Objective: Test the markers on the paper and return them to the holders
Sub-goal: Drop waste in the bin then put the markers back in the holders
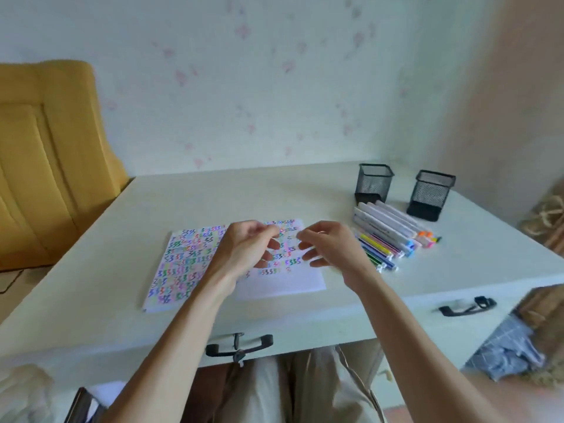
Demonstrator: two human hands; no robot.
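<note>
A white paper (283, 282) covered with rows of coloured squiggles lies on the white desk (122, 270). My left hand (247, 248) and my right hand (328, 245) hover just above it, fingertips facing each other a small gap apart. Their fingers are loosely curled and spread, and I see no marker in either, though both are blurred. A bunch of markers (393, 236) lies flat to the right of the paper, white thick ones behind thin coloured ones. Two black mesh holders (374, 183) (430, 195) stand behind the markers, and nothing sticks out of them.
A yellow padded chair (45, 154) stands at the left beyond the desk. Black drawer handles (239, 346) (467, 306) sit on the desk front. A wall closes the back and right side. Checked cloth (506, 352) lies low at the right.
</note>
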